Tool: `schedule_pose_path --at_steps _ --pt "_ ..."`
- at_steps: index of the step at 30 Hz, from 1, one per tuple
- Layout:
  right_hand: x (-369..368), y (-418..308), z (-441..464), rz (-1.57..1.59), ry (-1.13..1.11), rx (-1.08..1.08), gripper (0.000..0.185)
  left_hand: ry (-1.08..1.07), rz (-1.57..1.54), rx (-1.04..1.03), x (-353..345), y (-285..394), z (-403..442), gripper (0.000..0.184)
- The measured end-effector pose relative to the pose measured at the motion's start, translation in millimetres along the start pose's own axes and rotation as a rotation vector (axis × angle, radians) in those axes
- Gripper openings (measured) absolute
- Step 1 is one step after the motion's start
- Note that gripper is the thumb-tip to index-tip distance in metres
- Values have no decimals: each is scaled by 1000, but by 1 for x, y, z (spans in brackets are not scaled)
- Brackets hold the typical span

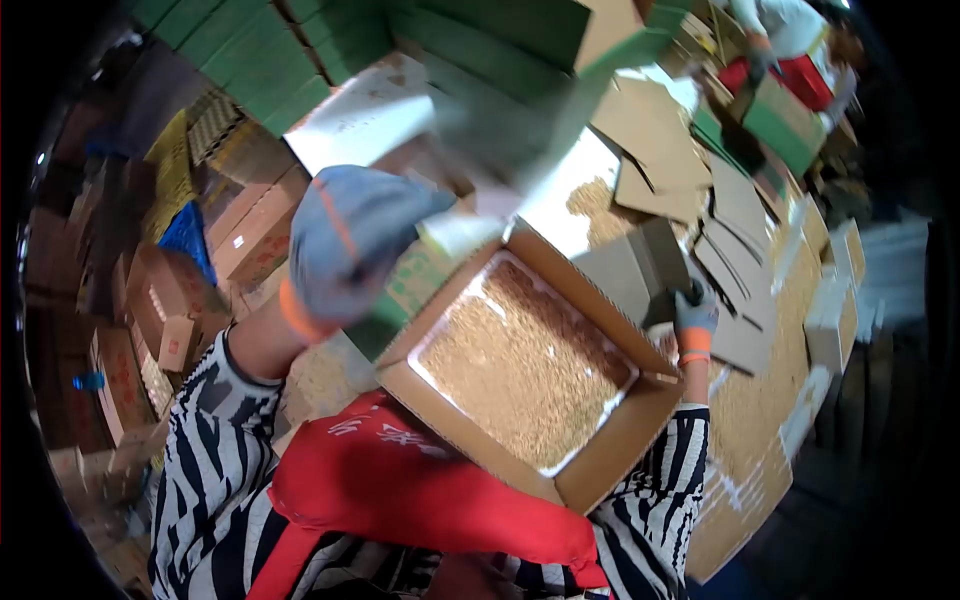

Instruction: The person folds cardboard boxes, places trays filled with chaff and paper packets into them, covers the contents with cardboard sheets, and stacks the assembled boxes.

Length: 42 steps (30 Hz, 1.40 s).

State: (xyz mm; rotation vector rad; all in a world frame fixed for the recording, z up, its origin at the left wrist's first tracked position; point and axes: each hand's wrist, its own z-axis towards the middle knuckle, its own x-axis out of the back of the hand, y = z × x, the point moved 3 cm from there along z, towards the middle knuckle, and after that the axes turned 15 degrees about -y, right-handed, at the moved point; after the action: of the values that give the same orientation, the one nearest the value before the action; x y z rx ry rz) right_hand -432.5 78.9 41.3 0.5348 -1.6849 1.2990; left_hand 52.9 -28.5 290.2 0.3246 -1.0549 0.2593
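An open cardboard box (600,490) sits tilted close to my body. Inside it, a white-edged layer of tan, grainy loose material, like sawdust or husk (515,365), fills the view. My left hand (355,240), in a grey glove with an orange cuff, hovers by the box's upper left side; motion blurs it and its fingers cannot be made out. On the far right side, my right hand (696,312), gloved with dark fingertips, has its fingers curled at the edge of a folded grey-brown cardboard piece (630,265). A green-printed flap (410,280) shows beside the left hand.
Green boxes (240,60) are stacked at the back left, near a blurred dark green box (500,110). Flat cardboard sheets (655,130) lie on the right, by tan loose material (595,205). Brown cartons (255,235) stand left. Another person (790,30) handles a green box (785,125).
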Motion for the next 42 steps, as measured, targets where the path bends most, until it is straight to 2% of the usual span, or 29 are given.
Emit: schedule_pose_path --at_steps 1,2,3,5,8,10,11,12,13,15,16,17,19,20,23,26,28,30,31,32,33,34,35,36,37,39,42 --pt "11 -5 -11 123 4 17 36 -36 103 -141 -1 29 11 33" --pt "25 -21 -29 397 -1 47 30 -191 80 -259 -12 48 15 32" --pt "44 -47 -48 437 -8 38 26 -218 61 -293 -23 71 23 29" --pt "67 -70 -81 392 74 14 25 -605 146 -211 -79 82 2 30" --pt "98 -81 -125 492 232 42 25 -767 -43 -288 -80 73 -13 36" --pt "119 -96 -164 541 380 -24 23 -538 -10 -258 -58 70 -9 38" --pt "131 -108 -183 466 480 -18 23 -425 3 -235 -41 69 -7 39" --pt "142 -131 -200 513 594 5 25 -529 -71 -99 -26 65 -4 47" --pt "149 -150 -215 559 709 31 26 -429 -118 -13 -25 59 -12 51" --pt "162 -150 -251 499 795 36 32 -216 -212 157 -37 41 -34 59" --pt "164 -159 -263 519 893 59 30 -270 -382 224 -46 35 -40 65" --pt "168 -162 -280 -454 740 107 33 -269 -585 272 -59 31 -47 65" --pt "166 -188 -291 -556 733 79 41 -267 -991 367 -83 27 -59 65" --pt "165 -197 -297 -594 724 64 44 -258 -1034 377 -85 28 -62 63" --pt "158 -202 -322 -628 668 6 44 -233 -1156 412 -89 31 -65 59" --pt "155 -224 -333 -655 650 -15 42 -233 -1031 352 -84 29 -65 55" --pt "155 -241 -334 -697 651 -16 42 -274 -1072 371 -87 27 -66 57" --pt "148 -249 -322 169 807 -70 48 -309 -1108 398 -87 25 -66 58" --pt "138 -270 -309 307 797 -134 46 -324 -1124 416 -85 25 -64 58" --pt "122 -267 -303 240 742 -99 49 -339 -1140 432 -83 25 -63 59" --pt "104 -281 -289 542 693 -130 53 -314 -1138 391 -86 24 -64 59" --pt "85 -275 -285 634 451 -137 62 -289 -1134 352 -92 22 -68 59" --pt "68 -282 -277 470 253 -118 64 -312 -1199 391 -91 21 -68 59" --pt "61 -289 -269 -35 135 -28 55 -332 -1263 432 -90 19 -67 59" --pt "59 -298 -265 -299 13 -54 47 -340 -1281 436 -90 19 -66 59" --pt "58 -305 -257 -495 -194 -139 39 -362 -1321 440 -94 20 -66 59" --pt "66 -315 -238 -749 -367 -117 37 -358 -1358 433 -93 19 -63 60"
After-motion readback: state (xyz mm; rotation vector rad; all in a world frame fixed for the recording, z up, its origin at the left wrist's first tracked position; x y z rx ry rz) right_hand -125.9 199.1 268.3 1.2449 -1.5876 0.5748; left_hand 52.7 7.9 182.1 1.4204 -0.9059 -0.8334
